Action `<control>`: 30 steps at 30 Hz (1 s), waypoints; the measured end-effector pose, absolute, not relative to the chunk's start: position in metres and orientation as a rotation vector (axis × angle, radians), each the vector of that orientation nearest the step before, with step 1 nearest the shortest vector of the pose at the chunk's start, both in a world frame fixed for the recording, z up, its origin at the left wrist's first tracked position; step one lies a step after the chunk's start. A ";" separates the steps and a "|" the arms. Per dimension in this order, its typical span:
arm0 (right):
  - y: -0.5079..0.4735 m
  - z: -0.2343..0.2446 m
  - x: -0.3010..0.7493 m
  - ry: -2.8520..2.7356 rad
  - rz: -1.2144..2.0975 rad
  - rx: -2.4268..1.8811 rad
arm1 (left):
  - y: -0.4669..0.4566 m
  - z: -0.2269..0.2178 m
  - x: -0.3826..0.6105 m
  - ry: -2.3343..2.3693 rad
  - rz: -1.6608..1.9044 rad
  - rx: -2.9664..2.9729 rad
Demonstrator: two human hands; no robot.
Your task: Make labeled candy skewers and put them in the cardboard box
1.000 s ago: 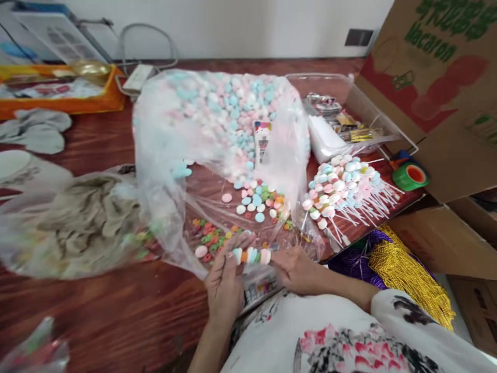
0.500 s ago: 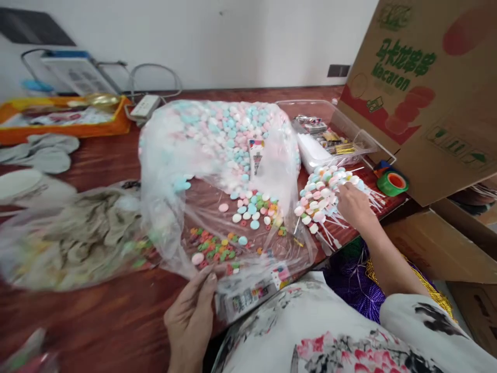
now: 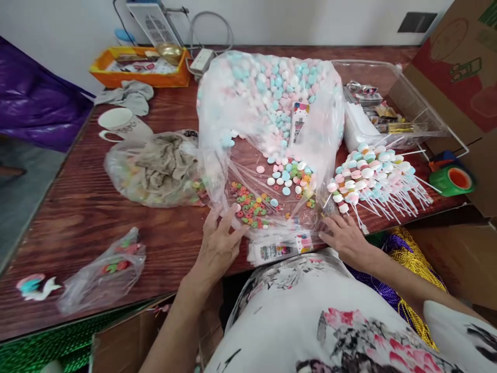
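In the head view a big clear plastic bag point(image 3: 272, 140) of pastel candy discs lies open towards me on the table. Loose discs point(image 3: 286, 176) and small colourful candy rings point(image 3: 250, 206) are spread over its front part. My left hand point(image 3: 217, 241) rests on the bag's near left edge, fingers spread. At the near right edge my right hand point(image 3: 347, 239) lies on the plastic with its fingers stretched out. Between the hands, printed clear packets point(image 3: 277, 249) lie at the table's front edge. Right of the bag is a pile of candy skewers point(image 3: 373, 176) on white sticks.
Behind the skewers stand a clear plastic tray point(image 3: 423, 106) with wrapped items, green tape point(image 3: 446, 181) and a cardboard box point(image 3: 458, 72). To the left are a tied-looking bag with a brown cloth point(image 3: 166, 160), a mug point(image 3: 120, 124), an orange tray point(image 3: 135, 79) and a small bag point(image 3: 104, 274).
My right hand has left the skewer pile and come to the bag's near right edge. My left hand's fingers have spread on the bag. The view has turned left.
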State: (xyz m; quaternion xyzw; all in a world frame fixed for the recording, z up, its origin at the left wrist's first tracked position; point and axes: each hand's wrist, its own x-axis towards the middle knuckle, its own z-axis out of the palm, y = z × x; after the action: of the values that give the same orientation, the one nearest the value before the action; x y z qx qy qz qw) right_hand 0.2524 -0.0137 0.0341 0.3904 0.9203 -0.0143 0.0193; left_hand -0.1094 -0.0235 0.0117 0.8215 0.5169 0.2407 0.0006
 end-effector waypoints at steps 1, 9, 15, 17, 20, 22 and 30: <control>-0.013 0.028 0.251 2.859 -0.059 1.191 | -0.020 0.013 -0.110 1.636 0.812 2.566; 0.010 0.036 0.249 3.140 -0.012 1.471 | 0.016 0.038 -0.121 1.916 1.187 2.308; 0.031 0.046 0.230 3.322 -0.212 1.967 | 0.046 0.052 -0.139 1.988 1.375 2.055; 0.037 0.046 0.221 3.345 -0.367 2.163 | 0.052 0.055 -0.142 1.949 1.462 1.899; 0.045 0.040 0.207 3.266 -0.788 2.364 | 0.059 0.055 -0.141 1.867 1.547 1.559; 0.049 0.035 0.199 3.214 -1.060 2.371 | 0.064 0.051 -0.139 1.796 1.553 1.308; 0.096 0.032 0.181 3.325 -0.756 2.045 | 0.098 0.024 -0.144 1.772 1.611 1.365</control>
State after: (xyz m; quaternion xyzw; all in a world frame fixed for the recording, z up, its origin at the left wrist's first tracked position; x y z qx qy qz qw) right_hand 0.1813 0.0960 0.0323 0.4703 0.7644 -0.1739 -0.4052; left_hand -0.1436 0.0977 0.0241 0.4862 0.6308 0.5737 0.1913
